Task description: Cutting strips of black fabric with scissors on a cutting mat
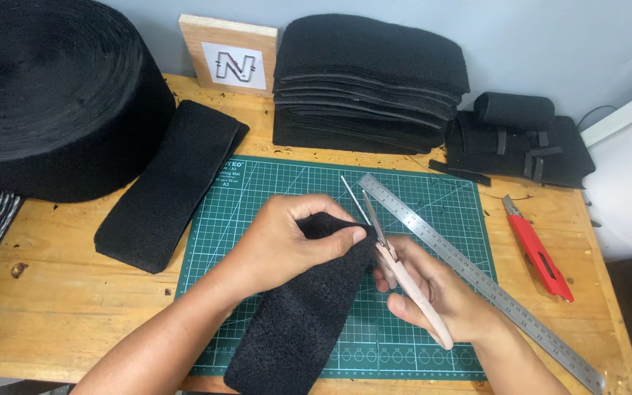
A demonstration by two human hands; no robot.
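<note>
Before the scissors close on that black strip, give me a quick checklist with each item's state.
1. Left hand pinching the black felt strip at its top end: ok.
2. Right hand holding the scissors, blades open: ok.
3. Strip lying over the green cutting mat: ok.
4. Left fingertips away from the blades: not ok, they sit right beside them.
5. Steel ruler out of the cut path: ok, lying to the right.
6. Red utility knife blade retracted: cannot tell.

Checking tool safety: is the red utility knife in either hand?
No, the red utility knife lies on the table; the right hand holds scissors.
</note>
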